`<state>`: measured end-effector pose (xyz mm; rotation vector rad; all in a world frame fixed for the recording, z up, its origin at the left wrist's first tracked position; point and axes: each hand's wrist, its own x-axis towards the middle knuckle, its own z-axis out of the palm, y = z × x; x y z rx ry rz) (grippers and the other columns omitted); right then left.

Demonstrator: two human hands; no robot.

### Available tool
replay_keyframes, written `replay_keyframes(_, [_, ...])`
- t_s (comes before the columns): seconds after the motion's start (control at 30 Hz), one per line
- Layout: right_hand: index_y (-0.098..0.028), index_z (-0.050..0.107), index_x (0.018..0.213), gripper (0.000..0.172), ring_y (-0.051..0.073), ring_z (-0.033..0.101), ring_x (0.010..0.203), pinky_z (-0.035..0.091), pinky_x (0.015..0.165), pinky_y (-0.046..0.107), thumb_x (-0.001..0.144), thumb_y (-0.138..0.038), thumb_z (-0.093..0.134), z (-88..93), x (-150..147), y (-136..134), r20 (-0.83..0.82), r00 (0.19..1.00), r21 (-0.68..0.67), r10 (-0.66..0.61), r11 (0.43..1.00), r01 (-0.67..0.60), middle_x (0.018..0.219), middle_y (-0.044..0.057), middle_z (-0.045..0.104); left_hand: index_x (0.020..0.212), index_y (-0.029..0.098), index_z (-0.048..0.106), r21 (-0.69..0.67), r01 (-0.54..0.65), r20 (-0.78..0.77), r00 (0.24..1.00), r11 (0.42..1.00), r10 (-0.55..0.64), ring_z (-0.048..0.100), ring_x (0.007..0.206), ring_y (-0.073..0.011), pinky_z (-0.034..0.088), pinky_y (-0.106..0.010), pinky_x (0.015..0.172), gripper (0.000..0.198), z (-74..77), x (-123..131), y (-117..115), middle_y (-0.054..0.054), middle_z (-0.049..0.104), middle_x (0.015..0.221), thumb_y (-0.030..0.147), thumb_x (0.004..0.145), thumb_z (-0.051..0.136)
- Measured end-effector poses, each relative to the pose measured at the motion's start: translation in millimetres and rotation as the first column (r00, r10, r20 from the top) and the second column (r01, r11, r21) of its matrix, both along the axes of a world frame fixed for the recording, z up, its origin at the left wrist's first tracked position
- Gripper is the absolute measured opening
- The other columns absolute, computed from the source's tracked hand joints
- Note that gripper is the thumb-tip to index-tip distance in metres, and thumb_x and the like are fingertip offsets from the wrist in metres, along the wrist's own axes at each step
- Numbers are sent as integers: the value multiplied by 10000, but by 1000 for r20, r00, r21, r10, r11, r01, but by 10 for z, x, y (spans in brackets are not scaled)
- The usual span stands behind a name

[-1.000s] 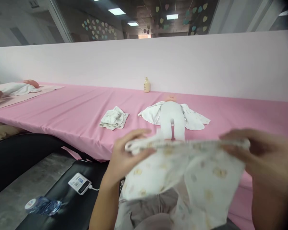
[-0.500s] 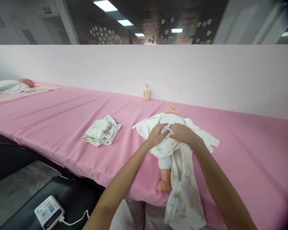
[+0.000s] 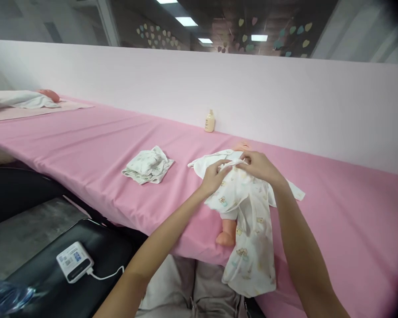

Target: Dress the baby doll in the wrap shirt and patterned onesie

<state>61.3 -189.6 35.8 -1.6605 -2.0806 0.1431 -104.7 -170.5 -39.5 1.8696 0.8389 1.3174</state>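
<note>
A baby doll [image 3: 226, 234] lies on its back on the pink sheet, head toward the wall, one bare foot showing near the edge. Over its body is a white printed baby garment [image 3: 252, 225], one leg of it hanging past the edge of the surface. My left hand [image 3: 215, 176] pinches the garment's upper edge at the doll's chest. On the other side of that edge, my right hand [image 3: 257, 165] grips the same cloth with bent fingers. Between my hands the edge is raised a little. Most of the doll's face is hidden behind my right hand and the cloth.
A folded printed cloth [image 3: 148, 165] lies to the left on the pink sheet [image 3: 112, 132]. A cream bottle [image 3: 210, 121] stands against the wall. Farther left rests another doll [image 3: 49, 95] under a white cloth. A black chair [image 3: 106, 251] holds a white device [image 3: 74, 261] with a cable.
My hands have gone from lying on the garment to gripping and lifting its upper edge toward the doll's head. The view has tilted down, and a clear plastic object shows at lower left.
</note>
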Motion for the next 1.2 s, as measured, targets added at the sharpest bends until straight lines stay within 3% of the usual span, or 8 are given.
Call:
replay_keyframes(0.1, [-188, 648, 847, 221, 159, 575, 731, 403, 619, 248, 760, -379, 581, 146, 19, -130, -319, 941, 39, 111, 994, -104, 840, 20, 649, 1168, 197, 598, -225, 253, -111, 953, 941, -283, 620, 986, -213, 499, -304, 834, 398, 192, -281, -228, -70, 641, 1148, 398, 824, 588])
replay_keyframes(0.23, [-195, 663, 895, 232, 190, 596, 785, 443, 660, 281, 755, -353, 566, 241, 90, -228, -474, 879, 161, 60, 987, 20, 875, 44, 667, 896, 208, 716, -610, 424, -226, 717, 670, -659, 674, 765, -217, 536, -281, 663, 249, 388, -701, -339, -54, 699, 781, 393, 735, 677])
replay_keyframes(0.4, [-195, 670, 826, 221, 211, 587, 763, 428, 627, 293, 772, -374, 552, 302, 148, -284, -427, 898, 332, -103, 906, 262, 808, 59, 656, 750, 234, 730, -498, 223, -463, 749, 838, -474, 659, 636, -213, 515, -273, 556, 258, 499, -921, -190, -17, 673, 658, 290, 512, 814])
replay_keyframes(0.53, [-172, 625, 674, 335, 145, 485, 562, 322, 477, 249, 785, -475, 534, 291, 76, -328, -343, 936, 193, -78, 969, 151, 601, 14, 548, 1184, 261, 601, -125, 220, -348, 904, 968, -250, 583, 1082, -253, 484, -350, 872, 499, 658, -598, -121, -78, 612, 1197, 363, 707, 702])
replay_keyframes(0.67, [-165, 618, 674, 361, 126, 473, 569, 322, 489, 237, 783, -499, 533, 241, -34, -311, -281, 960, 17, 8, 1000, -3, 605, -7, 522, 1178, 204, 562, 52, 289, -75, 956, 956, -285, 531, 1124, -241, 444, -342, 912, 584, 603, -110, 29, -80, 564, 1218, 323, 642, 761])
replay_keyframes(0.8, [-188, 624, 759, 315, 152, 535, 685, 364, 573, 246, 780, -492, 544, 167, -92, -233, -115, 989, -77, 97, 991, -106, 717, 1, 588, 822, 121, 598, -178, 299, 151, 950, 937, -274, 595, 709, -158, 471, -287, 675, 232, 206, 89, 307, -14, 611, 751, 260, 665, 699])
replay_keyframes(0.97, [-176, 512, 641, 280, 159, 512, 611, 318, 539, 266, 707, -422, 628, -3, -76, -39, 132, 987, -223, 94, 973, -63, 654, 15, 559, 944, 131, 632, -401, 451, 360, 878, 798, -316, 636, 828, -197, 491, -326, 787, 324, -155, 55, 421, -57, 679, 861, 267, 661, 711])
replay_keyframes(1.2, [-188, 581, 931, 225, 188, 590, 889, 442, 657, 235, 811, -366, 515, -131, -59, 73, -422, 905, -318, 56, 926, -206, 1014, 51, 634, 962, 176, 663, -527, 451, 399, 880, 721, -260, 638, 956, -203, 503, -344, 863, 157, -148, -6, 305, -66, 696, 982, 237, 843, 579])
